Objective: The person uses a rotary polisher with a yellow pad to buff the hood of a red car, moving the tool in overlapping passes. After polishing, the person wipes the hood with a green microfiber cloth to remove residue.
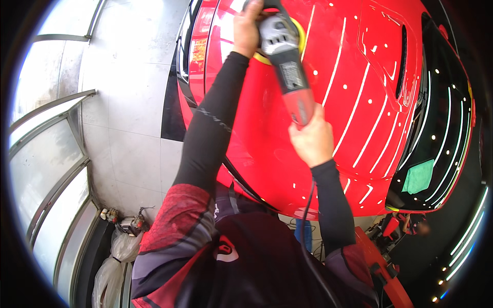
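Observation:
A corded rotary polisher (pixel 285 65) with a silver head and a red rear grip lies over the glossy red hood (pixel 265 165) of a car. My left hand (pixel 247 32) is wrapped round the polisher's front handle, near the upper edge of the view. Round the rear grip, my right hand (pixel 312 139) is closed. The yellow rim of the polishing pad (pixel 299 34) shows beside the tool's head; most of the pad is hidden behind it. From the rear end a black power cord (pixel 308 215) runs down along my body.
A green cloth (pixel 418 177) rests on the dark windshield (pixel 433 134). A hood vent (pixel 401 63) lies right of the polisher. Glass panels (pixel 46 150) stand at left beside the tiled floor (pixel 131 154). Bundled plastic sheeting (pixel 115 265) and small machinery (pixel 129 225) are at lower left.

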A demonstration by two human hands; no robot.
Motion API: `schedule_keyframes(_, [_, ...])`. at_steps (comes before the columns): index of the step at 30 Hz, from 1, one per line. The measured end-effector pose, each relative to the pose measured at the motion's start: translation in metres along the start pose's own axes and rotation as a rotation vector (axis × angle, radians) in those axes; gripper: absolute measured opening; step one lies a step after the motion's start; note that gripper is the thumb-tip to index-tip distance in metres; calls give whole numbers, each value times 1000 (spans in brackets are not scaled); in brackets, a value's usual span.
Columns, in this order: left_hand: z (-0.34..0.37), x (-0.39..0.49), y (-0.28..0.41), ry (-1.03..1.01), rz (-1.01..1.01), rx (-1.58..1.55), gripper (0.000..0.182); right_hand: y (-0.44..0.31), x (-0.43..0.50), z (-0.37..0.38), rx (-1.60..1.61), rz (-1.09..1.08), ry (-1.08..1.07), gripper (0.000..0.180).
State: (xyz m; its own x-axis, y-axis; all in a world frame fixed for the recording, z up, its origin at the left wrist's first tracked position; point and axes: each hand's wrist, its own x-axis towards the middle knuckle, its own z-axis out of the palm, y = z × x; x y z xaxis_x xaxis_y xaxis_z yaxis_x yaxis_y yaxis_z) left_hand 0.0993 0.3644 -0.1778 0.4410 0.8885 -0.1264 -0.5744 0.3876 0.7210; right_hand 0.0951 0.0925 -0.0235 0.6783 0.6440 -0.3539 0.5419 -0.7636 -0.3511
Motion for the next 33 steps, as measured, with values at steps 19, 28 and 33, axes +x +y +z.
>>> schedule_keyframes(19, [-21,40,41,-94,-53,-177,43,-31,45,-13,-81,-55,-30,52])
schedule_keyframes(28, [158,-17,-45,-78,-27,96,44,92,14,-75,132,-22,222,43])
schedule_keyframes(33, [219,-38,-80,-123,-103,208,53,146,-4,-100,311,150,161,33])
